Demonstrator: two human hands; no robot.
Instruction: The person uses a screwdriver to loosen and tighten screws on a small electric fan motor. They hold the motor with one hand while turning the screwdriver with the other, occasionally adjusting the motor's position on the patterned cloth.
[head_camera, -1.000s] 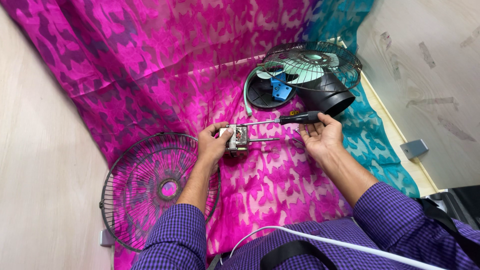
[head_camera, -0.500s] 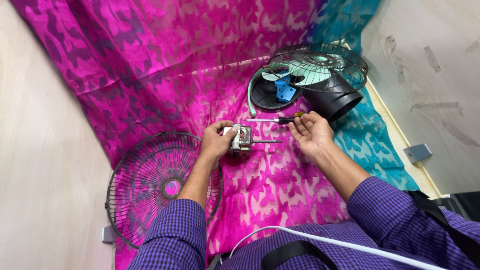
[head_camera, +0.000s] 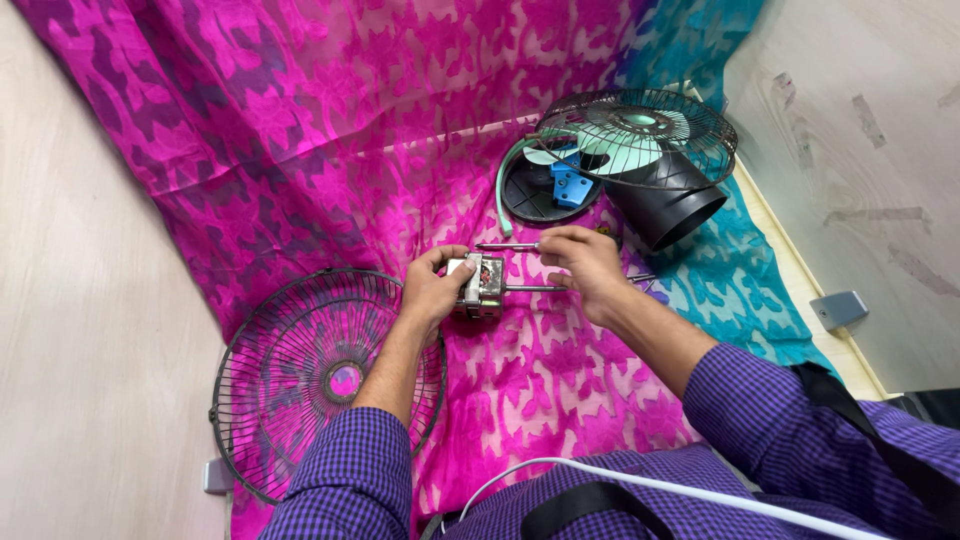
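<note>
Both hands (head_camera: 432, 290) (head_camera: 585, 265) grip the fan motor (head_camera: 482, 285).

The right hand (head_camera: 590, 270) hides the screwdriver (head_camera: 505, 246) handle. The left hand (head_camera: 432, 290) covers part of the small motor (head_camera: 484, 285)

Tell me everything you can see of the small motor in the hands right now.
The motor is a small, blocky metal unit, silver-grey with a darker middle band, and a thin steel shaft sticks out to its right. It is held just above the pink patterned cloth, lying sideways. The left hand grips its left end; the right hand pinches the shaft's far end. A screwdriver lies just behind it, its handle hidden under the right hand.
</note>
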